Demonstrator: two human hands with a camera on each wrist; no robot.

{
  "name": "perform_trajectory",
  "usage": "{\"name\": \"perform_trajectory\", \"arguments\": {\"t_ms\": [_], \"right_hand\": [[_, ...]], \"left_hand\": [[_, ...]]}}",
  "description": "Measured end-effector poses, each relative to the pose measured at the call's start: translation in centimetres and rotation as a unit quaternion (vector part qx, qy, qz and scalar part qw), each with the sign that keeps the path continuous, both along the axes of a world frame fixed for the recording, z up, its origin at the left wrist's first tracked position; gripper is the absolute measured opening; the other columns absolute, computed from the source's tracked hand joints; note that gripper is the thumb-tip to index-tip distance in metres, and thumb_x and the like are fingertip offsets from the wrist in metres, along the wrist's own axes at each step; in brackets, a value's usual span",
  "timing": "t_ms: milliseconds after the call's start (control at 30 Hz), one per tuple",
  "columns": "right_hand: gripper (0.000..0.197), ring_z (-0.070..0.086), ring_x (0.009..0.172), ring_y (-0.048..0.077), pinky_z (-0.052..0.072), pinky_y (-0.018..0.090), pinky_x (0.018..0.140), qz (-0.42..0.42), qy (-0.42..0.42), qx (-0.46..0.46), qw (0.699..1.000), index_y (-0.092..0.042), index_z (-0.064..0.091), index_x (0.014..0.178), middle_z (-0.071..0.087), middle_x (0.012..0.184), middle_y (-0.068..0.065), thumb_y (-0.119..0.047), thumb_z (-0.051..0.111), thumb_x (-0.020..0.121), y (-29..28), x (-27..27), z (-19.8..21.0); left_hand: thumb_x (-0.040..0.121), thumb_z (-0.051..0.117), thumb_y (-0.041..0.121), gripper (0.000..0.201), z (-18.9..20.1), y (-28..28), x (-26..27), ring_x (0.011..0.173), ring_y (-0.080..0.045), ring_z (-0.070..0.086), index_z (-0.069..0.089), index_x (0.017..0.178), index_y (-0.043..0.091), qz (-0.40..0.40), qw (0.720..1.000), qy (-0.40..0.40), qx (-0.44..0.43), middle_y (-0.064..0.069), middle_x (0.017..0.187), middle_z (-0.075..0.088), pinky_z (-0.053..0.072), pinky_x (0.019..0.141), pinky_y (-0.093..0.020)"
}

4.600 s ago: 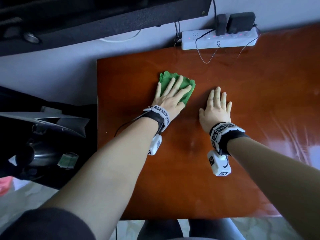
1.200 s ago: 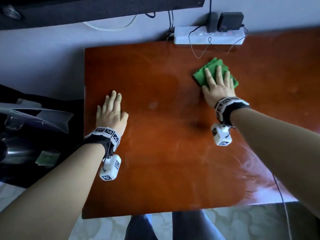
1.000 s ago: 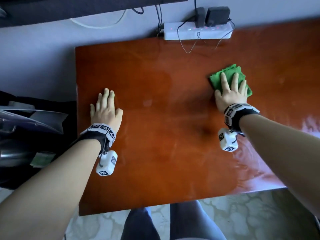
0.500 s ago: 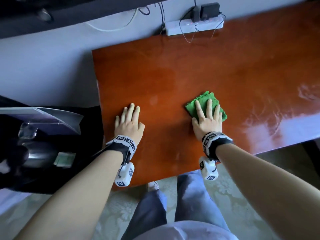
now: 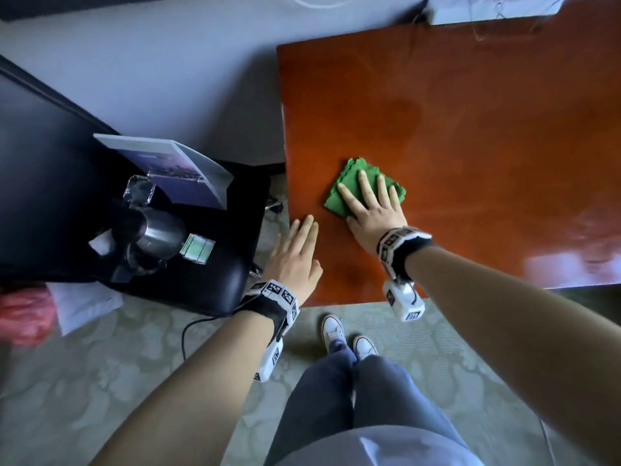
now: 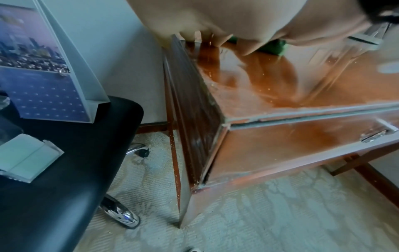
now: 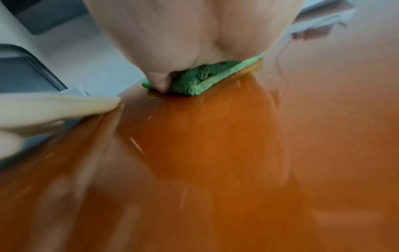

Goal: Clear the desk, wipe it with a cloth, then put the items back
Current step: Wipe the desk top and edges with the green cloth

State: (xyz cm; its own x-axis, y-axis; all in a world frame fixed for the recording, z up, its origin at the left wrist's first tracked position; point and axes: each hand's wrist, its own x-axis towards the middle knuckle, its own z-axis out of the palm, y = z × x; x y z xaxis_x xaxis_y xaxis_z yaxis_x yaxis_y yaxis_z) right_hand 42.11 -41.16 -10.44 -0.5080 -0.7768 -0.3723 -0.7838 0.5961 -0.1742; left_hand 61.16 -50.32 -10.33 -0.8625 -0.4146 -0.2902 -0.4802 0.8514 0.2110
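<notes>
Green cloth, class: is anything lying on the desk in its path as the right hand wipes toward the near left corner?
Nothing visible on the wood. Only the left hand rests flat at that corner of the desk, beside the green cloth under the right hand.

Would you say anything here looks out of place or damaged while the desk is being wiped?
Nothing looks damaged or spilled. The only oddity: the calendar and metal cup sit on the black chair, presumably cleared from the desk.
</notes>
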Motion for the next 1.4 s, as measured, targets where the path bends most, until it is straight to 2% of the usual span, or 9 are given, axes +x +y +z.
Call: {"name": "perform_trajectory", "arguments": {"t_ms": [133,233,500,667,867,1000,1100,1233,1400], "right_hand": [[0.063,-0.013,0.15,0.034,-0.006,0.049,0.121,0.036,-0.005,0.019,0.999,-0.046,-0.007,0.153,-0.017,0.164,0.0,-0.045,0.029,0.101,-5.2,-3.7,0.5],[0.061,-0.014,0.15,0.034,-0.007,0.049,0.121,0.031,-0.012,0.021,0.999,-0.044,-0.005,0.154,-0.017,0.164,0.001,-0.047,0.026,0.102,-7.8,-3.5,0.6],[0.062,-0.015,0.15,0.034,-0.003,0.05,0.122,0.139,-0.004,0.028,0.99,-0.043,-0.013,0.153,-0.022,0.162,0.001,-0.046,0.021,0.102,-1.2,4.0,0.8],[0.059,-0.016,0.15,0.032,-0.003,0.049,0.122,0.142,-0.007,0.035,0.989,-0.045,-0.014,0.152,-0.024,0.162,-0.001,-0.046,0.017,0.102,-1.9,3.6,0.4],[0.06,-0.017,0.149,0.032,-0.005,0.049,0.122,0.146,-0.009,0.044,0.988,-0.047,-0.013,0.151,-0.023,0.162,-0.002,-0.043,0.021,0.103,-10.3,0.5,0.3],[0.06,-0.014,0.15,0.032,-0.004,0.048,0.122,0.116,0.004,0.029,0.993,-0.046,-0.001,0.154,-0.018,0.164,-0.002,-0.042,0.028,0.102,-17.1,-2.8,0.2],[0.06,-0.013,0.15,0.032,-0.004,0.048,0.121,0.103,0.003,0.024,0.994,-0.046,0.002,0.154,-0.016,0.164,-0.002,-0.042,0.031,0.102,-21.0,-5.8,0.2],[0.06,-0.013,0.15,0.032,-0.006,0.048,0.12,0.097,0.002,0.021,0.995,-0.046,0.002,0.154,-0.017,0.164,-0.003,-0.04,0.031,0.102,-23.3,-8.7,0.1],[0.058,-0.015,0.15,0.032,-0.005,0.049,0.121,0.092,0.002,0.021,0.996,-0.045,0.003,0.154,-0.017,0.164,-0.002,-0.04,0.03,0.103,-22.9,-8.1,0.7]], "left_hand": [[0.091,0.043,0.026,0.069,0.2,1.6,0.4,0.152,-0.022,0.014,0.025,0.155,0.009,0.04,0.998,0.031,0.022,-0.002,0.166,0.012,0.02,0.121,-0.043],[0.091,0.042,0.026,0.065,0.2,2.3,0.5,0.149,-0.022,0.021,0.033,0.152,0.007,0.051,0.997,0.046,0.02,-0.004,0.164,0.019,0.024,0.119,-0.042],[0.095,0.048,0.022,0.06,1.6,2.6,2.1,0.147,-0.022,0.027,0.035,0.151,0.003,0.031,0.999,0.035,0.013,-0.009,0.162,0.025,0.027,0.118,-0.039],[0.091,0.051,0.02,0.056,0.8,1.7,2.0,0.138,-0.027,0.041,0.046,0.144,0.002,0.019,0.998,0.066,0.015,-0.012,0.154,0.04,0.034,0.115,-0.04],[0.092,0.046,0.022,0.062,-1.1,-2.0,0.9,0.145,-0.02,0.027,0.037,0.15,0.004,-0.041,0.994,0.102,0.023,-0.006,0.162,0.025,0.028,0.118,-0.043],[0.096,0.043,0.025,0.06,-1.7,-5.1,-1.2,0.149,-0.012,0.022,0.034,0.153,0.008,-0.065,0.99,0.116,0.038,-0.001,0.164,0.019,0.02,0.122,-0.039],[0.098,0.041,0.026,0.06,-1.9,-7.8,-2.9,0.15,-0.008,0.017,0.029,0.155,0.011,-0.098,0.988,0.107,0.044,0.003,0.165,0.016,0.014,0.123,-0.038],[0.097,0.039,0.025,0.06,-1.9,-10.1,-4.4,0.15,-0.006,0.017,0.03,0.155,0.014,-0.128,0.985,0.108,0.043,0.005,0.165,0.017,0.013,0.123,-0.037],[0.098,0.041,0.027,0.06,-1.4,-9.8,-4.4,0.15,-0.008,0.017,0.029,0.155,0.015,-0.118,0.987,0.102,0.037,0.005,0.164,0.018,0.014,0.123,-0.038]]}}
